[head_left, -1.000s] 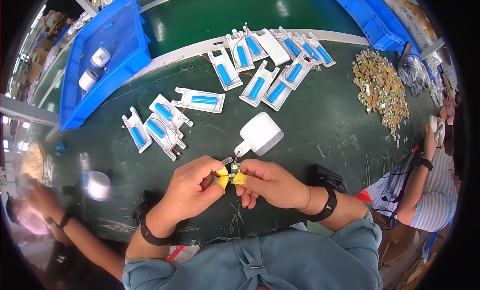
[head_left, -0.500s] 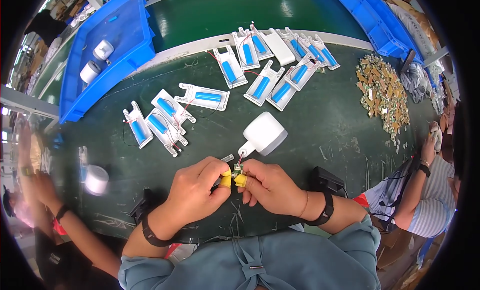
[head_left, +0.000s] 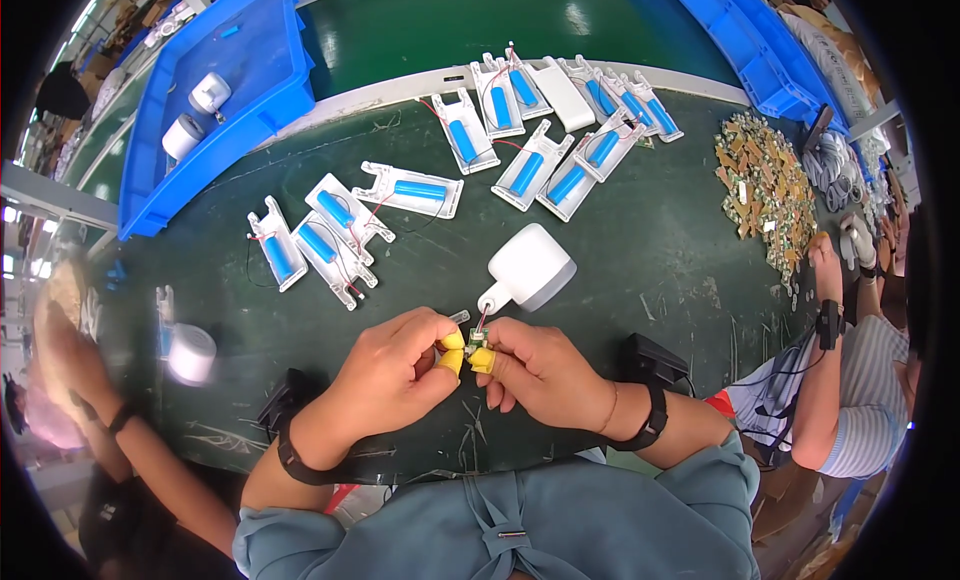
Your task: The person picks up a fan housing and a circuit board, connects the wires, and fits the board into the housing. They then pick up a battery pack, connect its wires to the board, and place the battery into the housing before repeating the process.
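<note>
Between thumb and fingers, my right hand [head_left: 545,375] pinches a small green circuit board [head_left: 478,337]. Thin wires run from the board up to the neck of a white lamp-like unit [head_left: 530,267] with a rounded square head and grey edge, which lies on the bench. Just left of the board, my left hand [head_left: 395,370] has its thumb and forefinger drawn together in a pinch; anything between those tips is too small to make out. Yellow finger covers sit on the pinching fingertips. A small clear strip [head_left: 459,318] lies just beyond the left fingertips.
White casings with blue battery cells [head_left: 418,190] lie beyond my hands. A heap of small circuit boards [head_left: 765,185] is at the right. A blue tray [head_left: 215,140] holds white units at the far left. Co-workers' arms [head_left: 165,460] reach in at both sides.
My left thumb and forefinger have shifted slightly and stand a little farther from the board. My right hand keeps its hold. The co-workers' arms on both sides have moved.
</note>
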Demonstrator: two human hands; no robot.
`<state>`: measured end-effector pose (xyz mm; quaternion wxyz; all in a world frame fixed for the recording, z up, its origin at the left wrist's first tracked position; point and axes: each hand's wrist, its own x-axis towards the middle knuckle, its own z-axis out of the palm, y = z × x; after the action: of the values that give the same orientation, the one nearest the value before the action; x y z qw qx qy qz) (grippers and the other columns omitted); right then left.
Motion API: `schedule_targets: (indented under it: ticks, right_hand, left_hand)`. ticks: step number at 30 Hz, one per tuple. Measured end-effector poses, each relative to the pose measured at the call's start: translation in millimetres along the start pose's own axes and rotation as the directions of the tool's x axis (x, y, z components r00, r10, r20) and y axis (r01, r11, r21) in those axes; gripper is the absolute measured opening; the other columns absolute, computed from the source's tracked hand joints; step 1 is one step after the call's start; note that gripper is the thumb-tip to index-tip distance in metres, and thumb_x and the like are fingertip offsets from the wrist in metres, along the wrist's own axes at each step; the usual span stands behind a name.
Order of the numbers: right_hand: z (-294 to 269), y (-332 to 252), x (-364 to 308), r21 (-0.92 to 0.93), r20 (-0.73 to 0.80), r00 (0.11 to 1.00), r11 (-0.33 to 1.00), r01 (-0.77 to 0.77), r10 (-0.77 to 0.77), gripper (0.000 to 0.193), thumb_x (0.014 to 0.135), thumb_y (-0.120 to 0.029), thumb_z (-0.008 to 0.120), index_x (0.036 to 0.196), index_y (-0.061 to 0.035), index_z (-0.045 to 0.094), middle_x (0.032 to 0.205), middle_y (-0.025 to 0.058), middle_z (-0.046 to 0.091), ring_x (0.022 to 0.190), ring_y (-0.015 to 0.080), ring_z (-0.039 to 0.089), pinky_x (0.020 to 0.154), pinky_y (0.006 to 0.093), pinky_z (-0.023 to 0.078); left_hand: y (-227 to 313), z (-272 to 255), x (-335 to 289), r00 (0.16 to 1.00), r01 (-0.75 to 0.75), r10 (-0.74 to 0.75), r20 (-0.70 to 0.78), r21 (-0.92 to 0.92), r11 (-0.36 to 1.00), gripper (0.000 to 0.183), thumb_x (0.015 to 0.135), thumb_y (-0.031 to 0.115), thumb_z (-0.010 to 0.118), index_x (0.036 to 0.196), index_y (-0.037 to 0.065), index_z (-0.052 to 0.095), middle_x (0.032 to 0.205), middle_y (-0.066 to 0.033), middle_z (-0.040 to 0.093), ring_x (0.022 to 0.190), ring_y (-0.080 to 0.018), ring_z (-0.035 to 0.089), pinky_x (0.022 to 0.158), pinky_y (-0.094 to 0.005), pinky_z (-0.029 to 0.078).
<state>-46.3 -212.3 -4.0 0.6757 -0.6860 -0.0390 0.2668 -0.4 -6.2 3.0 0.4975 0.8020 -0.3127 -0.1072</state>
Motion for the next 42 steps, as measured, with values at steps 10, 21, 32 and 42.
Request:
schedule_targets:
  ticks: [10,21,32,42]
  right_hand:
    - [13.8,6.7,-2.5,-0.226,-0.137,0.964,0.955,0.192,-0.226,0.002,0.094,0.001,0.045,0.095,-0.0004,0.047,0.075,0.0084,0.064,0.06,0.0172,0.066,0.053,0.0302,0.052]
    - [13.1,13.0,-3.3,-0.37,-0.14,0.924,0.885,0.283,-0.355,0.007,0.095,0.001,0.045,0.101,0.0012,0.049,0.076,0.0075,0.064,0.061,0.0148,0.067,0.056,0.028,0.054]
    - [4.6,7.4,2.5,0.168,0.122,0.988,0.983,0.07,-0.091,0.019,0.098,-0.005,0.039,0.11,0.0031,0.052,0.096,0.0137,0.065,0.082,0.0176,0.068,0.067,0.0296,0.058]
    - [0.5,8.2,6.4,0.345,0.201,0.979,0.933,-0.103,0.034,0.019,0.095,-0.004,0.044,0.105,0.0034,0.059,0.097,0.011,0.066,0.084,0.0156,0.068,0.068,0.0276,0.057]
  left_hand:
    - [1.6,2.7,1.4,0.996,0.077,-0.073,0.046,-0.084,0.994,0.026,0.072,-0.009,0.062,0.096,-0.001,0.059,0.082,-0.0034,0.057,0.063,-0.0062,0.055,0.052,-0.0207,0.043]
    - [1.7,0.0,5.5,0.995,0.072,-0.064,0.074,-0.103,0.992,0.025,0.071,-0.009,0.059,0.094,0.0,0.059,0.082,-0.0045,0.058,0.063,-0.0093,0.057,0.054,-0.0221,0.044]
    - [-2.1,-26.5,9.3,0.952,0.129,-0.097,0.291,-0.092,0.987,0.025,0.068,-0.008,0.057,0.091,0.0,0.056,0.079,-0.0033,0.051,0.058,-0.0088,0.047,0.051,-0.0235,0.036]
    - [1.5,-26.0,12.1,0.939,0.054,-0.032,0.344,-0.054,0.997,0.028,0.067,-0.008,0.054,0.093,0.001,0.056,0.077,-0.0045,0.051,0.055,-0.0117,0.044,0.048,-0.0255,0.033]
